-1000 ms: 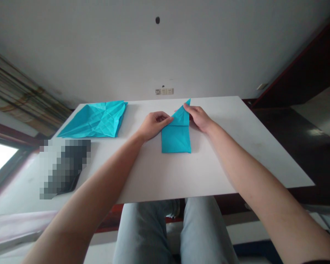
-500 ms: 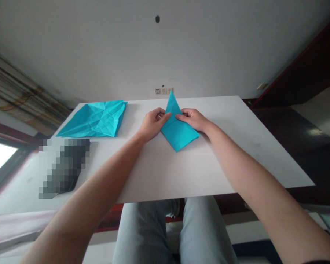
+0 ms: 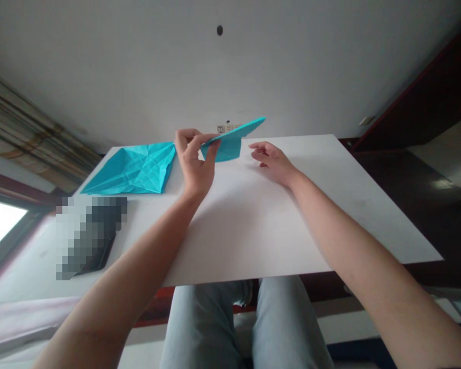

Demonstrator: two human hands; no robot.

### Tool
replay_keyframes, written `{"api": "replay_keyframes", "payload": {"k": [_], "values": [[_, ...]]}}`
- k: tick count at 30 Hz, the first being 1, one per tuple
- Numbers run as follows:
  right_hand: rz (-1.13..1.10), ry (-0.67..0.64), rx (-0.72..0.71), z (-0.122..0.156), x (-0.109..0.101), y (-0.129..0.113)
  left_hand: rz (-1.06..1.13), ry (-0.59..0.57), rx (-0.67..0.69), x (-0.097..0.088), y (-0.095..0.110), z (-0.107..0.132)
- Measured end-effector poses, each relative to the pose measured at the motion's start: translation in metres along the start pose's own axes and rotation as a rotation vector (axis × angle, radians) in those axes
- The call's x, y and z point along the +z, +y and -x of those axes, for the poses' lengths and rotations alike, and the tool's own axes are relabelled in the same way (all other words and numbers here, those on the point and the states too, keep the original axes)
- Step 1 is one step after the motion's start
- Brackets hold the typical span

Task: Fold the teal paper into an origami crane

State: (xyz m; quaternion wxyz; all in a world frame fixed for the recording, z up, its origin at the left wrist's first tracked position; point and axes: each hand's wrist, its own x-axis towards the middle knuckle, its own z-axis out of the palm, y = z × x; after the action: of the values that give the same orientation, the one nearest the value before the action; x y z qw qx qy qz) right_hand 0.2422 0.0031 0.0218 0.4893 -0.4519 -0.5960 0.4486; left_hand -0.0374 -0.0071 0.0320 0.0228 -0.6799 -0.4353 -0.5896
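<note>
Left hand (image 3: 194,159) pinches folded turquoise paper (image 3: 228,141) between thumb and fingers, held up off bench (image 3: 253,225) near far edge; right hand (image 3: 271,163) empty, fingers loosely open, nearby; creased turquoise sheet (image 3: 132,169) flat toward far left corner.

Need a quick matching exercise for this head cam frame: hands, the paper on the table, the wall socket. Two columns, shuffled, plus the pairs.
Things:
1. left hand
2. right hand
3. creased blue paper sheet
4. wall socket

States:
A. lies flat on the white table
B. holds nothing, fingers apart
C. set in the wall beyond the table
D. grips the folded blue paper up off the table

Pairs: 1-D, 2-B, 3-A, 4-C
</note>
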Motion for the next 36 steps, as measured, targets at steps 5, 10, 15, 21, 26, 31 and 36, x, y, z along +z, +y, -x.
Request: {"api": "replay_keyframes", "payload": {"k": [5,10,15,21,26,31,36], "values": [[-0.246,0.055,0.075,0.000,-0.001,-0.005,0.007,-0.315,0.299,-0.012,0.011,0.000],[-0.263,0.188,0.056,-0.004,-0.010,-0.003,0.137,-0.790,0.226,-0.005,0.004,0.008],[-0.098,0.110,-0.025,-0.003,-0.010,0.003,0.239,-0.968,0.131,-0.002,0.003,0.011],[0.333,-0.190,-0.142,0.001,-0.003,0.011,0.063,-0.879,0.058,0.002,0.005,0.014],[0.494,-0.235,-0.236,0.002,-0.001,0.013,-0.283,-0.688,-0.241,0.007,-0.008,0.026],[0.449,-0.256,-0.190,0.004,-0.001,0.013,-0.338,-0.644,-0.224,0.011,-0.005,0.029],[0.356,-0.206,-0.135,0.007,0.000,0.013,-0.259,-0.718,-0.124,0.006,0.019,0.024]]}}
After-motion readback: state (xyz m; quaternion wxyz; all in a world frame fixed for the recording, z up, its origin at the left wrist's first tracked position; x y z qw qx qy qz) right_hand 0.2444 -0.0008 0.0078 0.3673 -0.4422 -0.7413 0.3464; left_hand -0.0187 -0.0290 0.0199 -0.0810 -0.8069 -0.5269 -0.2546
